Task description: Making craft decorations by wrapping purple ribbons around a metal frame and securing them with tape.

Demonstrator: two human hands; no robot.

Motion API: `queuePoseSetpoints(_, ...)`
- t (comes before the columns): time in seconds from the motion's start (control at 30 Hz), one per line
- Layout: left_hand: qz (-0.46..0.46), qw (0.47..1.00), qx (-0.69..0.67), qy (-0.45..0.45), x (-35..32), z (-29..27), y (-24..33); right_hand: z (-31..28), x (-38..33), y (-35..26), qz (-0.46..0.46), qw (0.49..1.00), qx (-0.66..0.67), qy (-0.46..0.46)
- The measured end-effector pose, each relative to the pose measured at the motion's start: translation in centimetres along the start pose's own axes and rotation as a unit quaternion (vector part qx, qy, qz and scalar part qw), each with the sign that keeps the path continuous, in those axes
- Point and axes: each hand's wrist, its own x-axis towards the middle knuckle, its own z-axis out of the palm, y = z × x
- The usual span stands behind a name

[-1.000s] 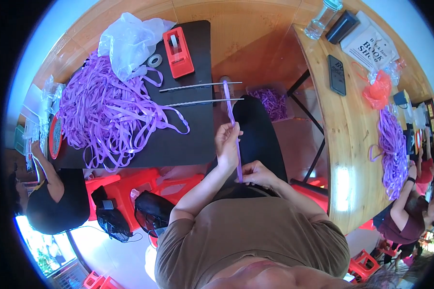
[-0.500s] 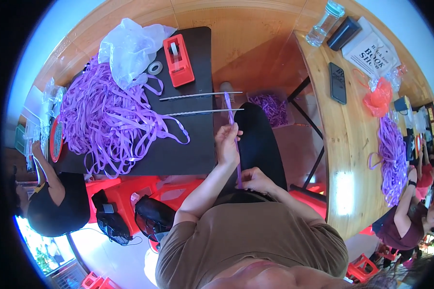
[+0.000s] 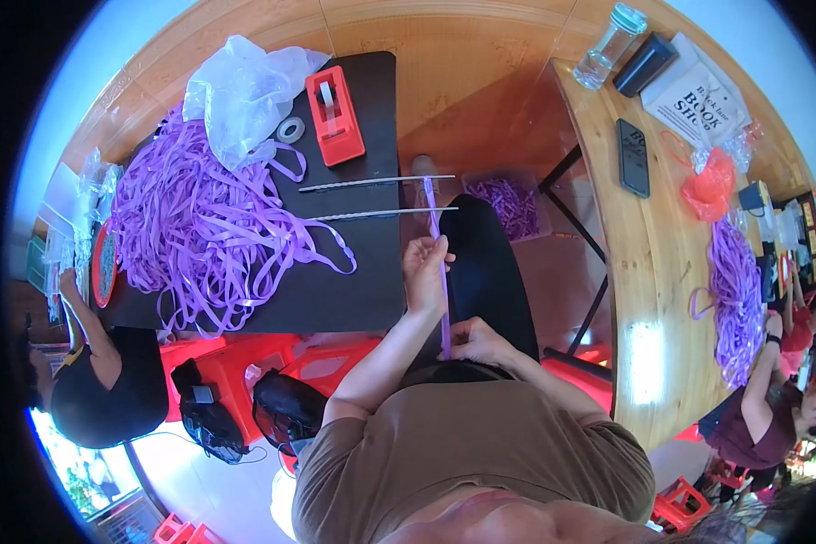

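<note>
Purple ribbon strip (image 3: 442, 272), lengthwise away

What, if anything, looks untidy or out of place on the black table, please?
The purple ribbon pile sprawls loosely across the black table, loops trailing toward its near edge. Two thin metal rods overhang its right edge. Nothing looks spilled or damaged.

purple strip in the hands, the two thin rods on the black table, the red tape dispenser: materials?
Purple strip, held between left hand and right hand: flat and glossy, likely plastic or satin ribbon; cannot tell which.
Thin rods: pale grey with a shine, probably metal.
Red tape dispenser: smooth moulded body, looks like hard plastic.
Black table: matte top; material unclear.
</note>
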Motion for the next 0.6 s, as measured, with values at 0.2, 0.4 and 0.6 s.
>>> queuePoseSetpoints(0.2,-0.019,0.999,-0.011,-0.029,0.0,0.4,1.0,0.0,-0.5,-1.7,0.037,0.999,-0.012,-0.016)
queuePoseSetpoints(0.4,-0.040,0.998,0.000,-0.040,-1.1,0.5,1.3,0.2,-0.1,-0.6,0.034,0.999,-0.037,0.006)
queuePoseSetpoints(0.6,-0.045,0.998,-0.040,-0.033,-1.5,0.3,0.9,-2.5,-1.6,-4.6,-0.072,0.977,-0.113,0.168)
